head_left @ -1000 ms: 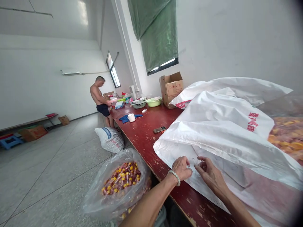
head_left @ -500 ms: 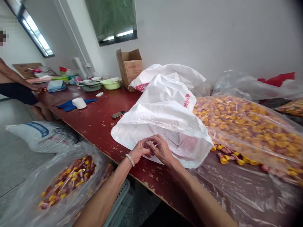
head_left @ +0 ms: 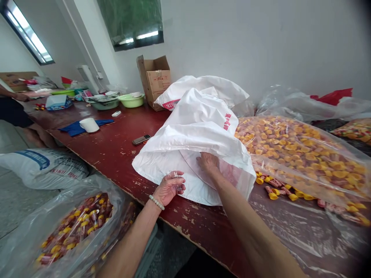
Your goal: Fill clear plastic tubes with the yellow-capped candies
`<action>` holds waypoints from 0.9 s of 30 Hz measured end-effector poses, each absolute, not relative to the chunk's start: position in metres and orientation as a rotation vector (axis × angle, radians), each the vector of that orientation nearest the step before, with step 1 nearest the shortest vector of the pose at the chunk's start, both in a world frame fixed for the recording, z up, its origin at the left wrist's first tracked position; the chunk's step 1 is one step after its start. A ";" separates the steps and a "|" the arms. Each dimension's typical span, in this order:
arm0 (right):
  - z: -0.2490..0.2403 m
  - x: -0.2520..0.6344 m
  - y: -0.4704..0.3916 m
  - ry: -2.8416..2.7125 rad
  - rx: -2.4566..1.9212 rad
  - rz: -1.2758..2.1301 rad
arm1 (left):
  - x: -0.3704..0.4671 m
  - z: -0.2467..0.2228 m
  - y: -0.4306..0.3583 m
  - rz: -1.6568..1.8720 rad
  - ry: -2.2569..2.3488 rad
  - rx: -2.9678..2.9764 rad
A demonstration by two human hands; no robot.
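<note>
A white woven sack point(head_left: 199, 135) with red lettering lies on the dark red table, its mouth open towards me. My right hand point(head_left: 209, 164) is inside that mouth, its fingertips hidden by the sack's folds and the hand itself. Just in front of the opening, my left hand point(head_left: 171, 187), with a beaded bracelet on the wrist, is closed around small clear plastic pieces point(head_left: 173, 175); their exact kind is too small to make out. A pinkish sheet or lining point(head_left: 228, 172) shows inside the sack.
Right of the sack lies a big clear bag point(head_left: 307, 150) of yellow-capped pieces, with several loose ones point(head_left: 275, 193) before it. A phone point(head_left: 141, 139), white cup point(head_left: 89, 125), basins point(head_left: 131, 100) and a carton point(head_left: 158, 81) stand leftward. Another filled bag point(head_left: 78, 224) sits below the table edge point(head_left: 185, 227).
My hands, together before the sack, have parted. The right one has moved forward into the sack's mouth; the left stays outside with the clear pieces. The view has shifted slightly right.
</note>
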State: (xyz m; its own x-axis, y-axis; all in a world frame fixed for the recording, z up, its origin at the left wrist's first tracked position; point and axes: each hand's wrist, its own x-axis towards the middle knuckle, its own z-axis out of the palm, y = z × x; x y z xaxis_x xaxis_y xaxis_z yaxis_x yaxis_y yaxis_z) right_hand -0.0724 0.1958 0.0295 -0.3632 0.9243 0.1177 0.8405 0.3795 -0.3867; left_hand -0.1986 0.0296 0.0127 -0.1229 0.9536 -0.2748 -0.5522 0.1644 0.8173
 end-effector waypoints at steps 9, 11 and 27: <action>0.031 -0.058 0.145 -2.246 -1.445 0.503 | -0.193 0.008 0.028 1.519 1.081 0.556; 0.024 -0.051 0.120 -2.179 -1.235 0.650 | -0.188 0.011 0.026 1.530 1.080 0.559; -0.024 -0.030 0.100 -2.229 -0.555 0.428 | -0.192 0.009 0.024 1.537 1.415 0.753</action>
State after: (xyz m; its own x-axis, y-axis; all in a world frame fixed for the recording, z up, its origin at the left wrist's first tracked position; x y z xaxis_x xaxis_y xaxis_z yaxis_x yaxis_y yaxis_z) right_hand -0.0299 0.1004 -0.0244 -0.5978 0.5159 0.6136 0.2520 0.8475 -0.4671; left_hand -0.1921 0.0242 0.0087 -0.4210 0.8976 -0.1307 -0.2043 0.0466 0.9778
